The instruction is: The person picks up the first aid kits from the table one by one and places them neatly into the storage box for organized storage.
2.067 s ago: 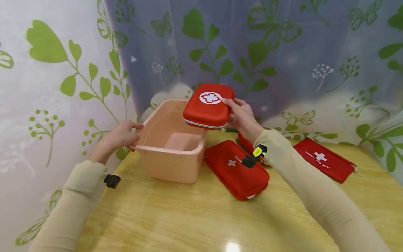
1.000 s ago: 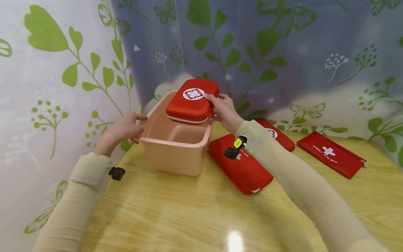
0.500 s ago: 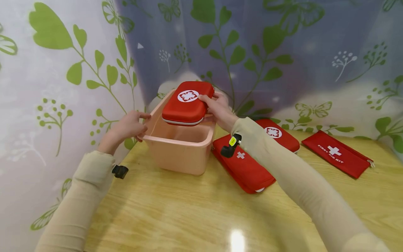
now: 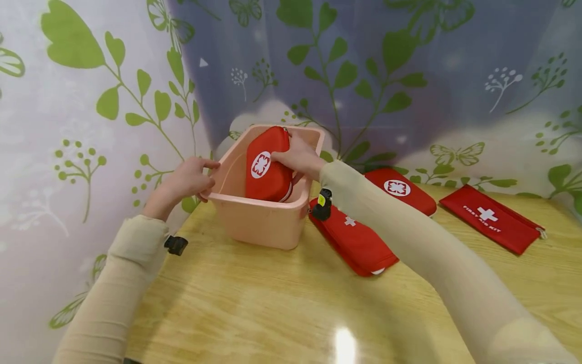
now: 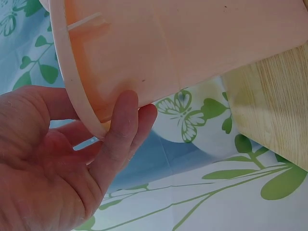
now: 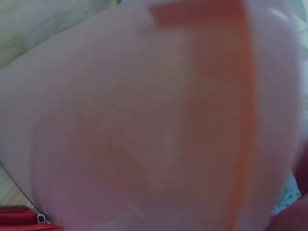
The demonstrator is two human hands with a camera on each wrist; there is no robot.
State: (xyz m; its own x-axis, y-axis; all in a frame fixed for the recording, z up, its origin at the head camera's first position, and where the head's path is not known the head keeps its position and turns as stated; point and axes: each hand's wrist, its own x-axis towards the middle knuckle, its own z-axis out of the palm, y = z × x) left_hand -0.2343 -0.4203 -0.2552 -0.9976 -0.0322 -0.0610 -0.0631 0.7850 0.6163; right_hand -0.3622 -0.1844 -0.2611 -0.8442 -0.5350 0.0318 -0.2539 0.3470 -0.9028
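A red hard-shell first aid case [image 4: 268, 169] with a white round emblem stands tilted inside the mouth of the pink plastic bin [image 4: 254, 222]. My right hand [image 4: 297, 155] grips the case by its right side, thumb on the front near the emblem. At the bin's left rim my left hand [image 4: 190, 179] holds on, and the left wrist view has its fingers curled round the rim [image 5: 79, 103]. The bin's outer wall [image 6: 144, 120] fills the right wrist view, blurred, with the right hand mostly out of sight. The lower part of the case is hidden by the bin's front wall.
Right of the bin, a soft red pouch [image 4: 356, 237] lies on the wooden table [image 4: 254, 303], partly under my right forearm. Behind it sits another red case [image 4: 400, 189]. Farther right is a flat red first aid pouch [image 4: 493, 217]. A patterned curtain [image 4: 364, 76] hangs behind.
My right hand has carried the red case leftward over the bin, then tipped it from flat to steep and lowered it into the opening. My left hand has stayed at the rim.
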